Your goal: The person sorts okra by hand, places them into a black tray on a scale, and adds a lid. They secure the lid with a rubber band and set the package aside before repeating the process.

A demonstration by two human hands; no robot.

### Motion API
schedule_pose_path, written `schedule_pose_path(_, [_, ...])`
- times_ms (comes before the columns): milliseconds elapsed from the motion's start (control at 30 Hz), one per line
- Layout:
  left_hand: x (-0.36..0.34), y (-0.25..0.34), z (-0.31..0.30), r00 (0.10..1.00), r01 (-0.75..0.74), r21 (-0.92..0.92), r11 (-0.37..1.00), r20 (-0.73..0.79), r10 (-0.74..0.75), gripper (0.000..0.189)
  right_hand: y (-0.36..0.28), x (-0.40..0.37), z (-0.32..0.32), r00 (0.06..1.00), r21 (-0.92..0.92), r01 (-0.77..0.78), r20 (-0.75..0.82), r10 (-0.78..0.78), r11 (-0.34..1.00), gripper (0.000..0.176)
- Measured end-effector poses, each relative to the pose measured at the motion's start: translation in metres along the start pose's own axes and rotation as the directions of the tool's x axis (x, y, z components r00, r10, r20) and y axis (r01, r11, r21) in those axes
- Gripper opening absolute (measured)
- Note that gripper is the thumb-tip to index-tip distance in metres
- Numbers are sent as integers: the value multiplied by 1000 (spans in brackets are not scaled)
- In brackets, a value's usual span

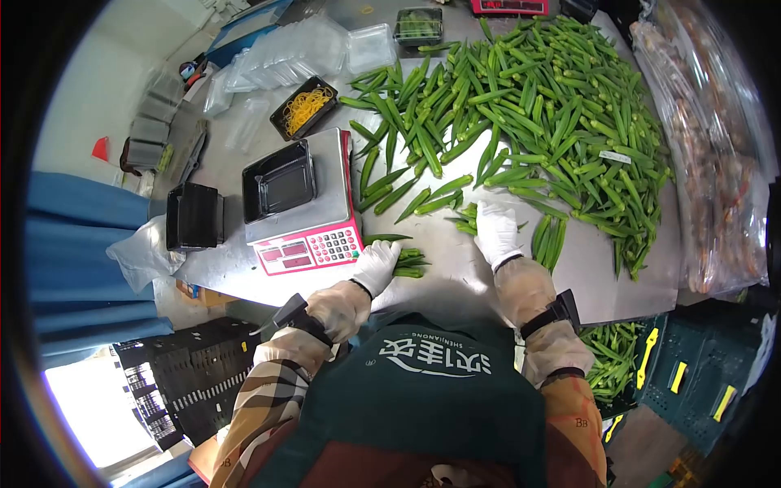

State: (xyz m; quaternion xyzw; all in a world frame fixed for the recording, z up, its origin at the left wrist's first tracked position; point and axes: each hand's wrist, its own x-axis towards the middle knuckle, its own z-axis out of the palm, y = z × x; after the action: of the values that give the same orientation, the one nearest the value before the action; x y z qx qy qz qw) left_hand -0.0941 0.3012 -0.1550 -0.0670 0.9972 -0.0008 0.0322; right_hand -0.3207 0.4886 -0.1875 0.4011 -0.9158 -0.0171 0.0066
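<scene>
My left hand (pixel 376 267), in a white glove, is closed around a small bunch of green okra pods (pixel 412 263) at the table's near edge, beside the scale. Another pod lies just above its fingers. The white-gloved right hand (pixel 497 233) has its fingers curled against a few short okra pods (pixel 466 219) on the metal table; its grip is partly hidden. To the left stands a pink and white digital scale (pixel 311 250) with a black plastic tray (pixel 279 180) on its plate. A large okra heap (pixel 537 106) spreads beyond my hands.
Black trays (pixel 195 216) are stacked left of the scale. Behind it are a black tray of yellow rubber bands (pixel 306 111) and clear plastic lids (pixel 293 53). Filled plastic bags (pixel 704 146) line the right side. A crate of okra (pixel 610 358) sits below the right table edge.
</scene>
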Motion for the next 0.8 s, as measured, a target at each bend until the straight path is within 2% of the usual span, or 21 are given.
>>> schedule_pose_path(100, [9, 9, -4, 987, 159, -165, 973, 42, -154, 34, 14, -1, -46, 974, 216, -100, 218, 52, 971, 60])
schedule_pose_path(133, [14, 13, -16, 956, 293, -381, 877, 94, -279, 38, 14, -1, -79, 942, 281, -189, 321, 93, 941, 60])
schedule_pose_path(167, [20, 18, -29, 913, 396, -662, 636, 207, -353, 37, 18, -3, -81, 918, 581, -297, 391, 60, 758, 56])
schedule_pose_path(200, [26, 23, -44, 864, 459, -837, 298, 342, -369, 36, 26, -10, -82, 895, 789, -394, 446, 1, 470, 52])
schedule_pose_path(233, [29, 26, -50, 816, 476, -875, -88, 477, -326, 35, 29, -19, -83, 875, 876, -467, 478, -78, 120, 48])
schedule_pose_path(267, [28, 20, -34, 830, 425, -722, -546, 551, -82, 34, 27, -28, -83, 817, 762, -576, 532, -223, -295, 32])
schedule_pose_path(300, [29, 26, -37, 884, 313, -592, -743, 468, 0, 28, 23, -33, -87, 808, 705, -588, 538, -243, -396, 31])
schedule_pose_path(367, [35, 32, -62, 892, 356, -545, -760, 440, 102, 39, 5, -41, -99, 792, 561, -591, 540, -286, -580, 28])
schedule_pose_path(400, [36, 32, -69, 904, 355, -525, -774, 403, 141, 44, -5, -44, -106, 809, 536, -569, 502, -307, -623, 25])
schedule_pose_path(433, [35, 26, -71, 900, 388, -523, -759, 394, 188, 45, -11, -45, -108, 789, 523, -595, 524, -321, -611, 24])
schedule_pose_path(500, [32, 8, -75, 883, 452, -518, -726, 374, 283, 48, -21, -48, -117, 774, 451, -594, 546, -321, -666, 25])
schedule_pose_path(533, [27, -1, -95, 862, 484, -465, -741, 399, 313, 53, -22, -48, -116, 771, 434, -612, 512, -378, -661, 25])
schedule_pose_path(600, [20, -18, -105, 892, 444, -459, -769, 308, 331, 60, -24, -46, -118, 754, 401, -651, 439, -489, -644, 27])
schedule_pose_path(667, [13, -34, -114, 919, 395, -486, -780, 202, 339, 61, -39, -45, -126, 793, 435, -601, 427, -435, -670, 28])
schedule_pose_path(767, [-1, -59, -118, 907, 377, -309, -873, 315, 280, 63, -61, -36, -134, 797, 416, -583, 459, -392, -698, 34])
schedule_pose_path(800, [-4, -68, -114, 918, 354, -292, -889, 291, 270, 66, -69, -33, -135, 789, 398, -586, 479, -385, -706, 38])
